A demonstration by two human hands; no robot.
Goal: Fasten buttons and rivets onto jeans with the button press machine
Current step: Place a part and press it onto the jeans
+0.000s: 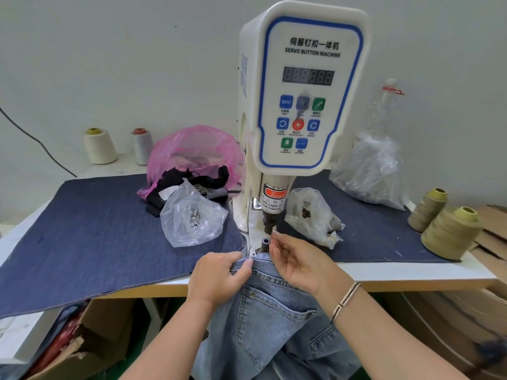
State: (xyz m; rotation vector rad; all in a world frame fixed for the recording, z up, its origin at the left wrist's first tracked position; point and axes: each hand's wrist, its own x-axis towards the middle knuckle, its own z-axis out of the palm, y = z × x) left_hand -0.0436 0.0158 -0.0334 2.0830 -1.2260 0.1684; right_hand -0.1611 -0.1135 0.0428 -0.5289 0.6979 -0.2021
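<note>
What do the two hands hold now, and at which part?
The left hand grips the jeans at the waistband edge. The right hand pinches its fingertips by the lower die; what they hold cannot be told.

One servo button machine [301, 89] stands on the table, with four thread cones: two pale at far left [100, 146], two olive at right [450, 233]. Four plastic bags [192, 219] surround it. Two hands [216, 278] handle one pair of jeans [271, 325].
</note>
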